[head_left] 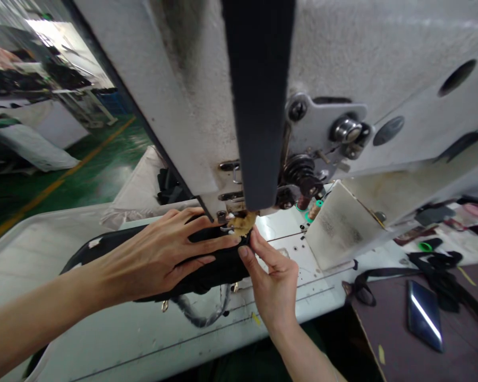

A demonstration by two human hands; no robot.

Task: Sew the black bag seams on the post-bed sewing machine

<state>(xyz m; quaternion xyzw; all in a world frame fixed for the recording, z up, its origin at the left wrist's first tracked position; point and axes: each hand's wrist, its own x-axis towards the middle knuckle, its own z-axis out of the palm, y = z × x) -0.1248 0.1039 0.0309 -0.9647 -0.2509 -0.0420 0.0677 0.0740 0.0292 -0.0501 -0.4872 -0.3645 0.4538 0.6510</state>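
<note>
A black fabric bag point(225, 268) lies on the bed of a sewing machine point(191, 79), one edge of it near the needle area. My left hand point(151, 257) rests on top of the bag with its fingers stretched toward the needle area. Close by on the right, my right hand point(276, 281) pinches the bag's edge between thumb and fingers. A ragged yellow-brown piece point(242, 224) sits beside the fingertips, below the machine head. Under the bag's near side hangs a curved handle point(201, 320) in what looks like clear plastic. The needle itself is hidden.
Thread spools point(314, 210) stand behind the machine bed. On the right, a dark phone-like device point(424, 315) and black straps point(434, 262) lie on a brown surface. A yellow line point(91, 154) crosses the green floor at left. A person point(0, 53) is far back.
</note>
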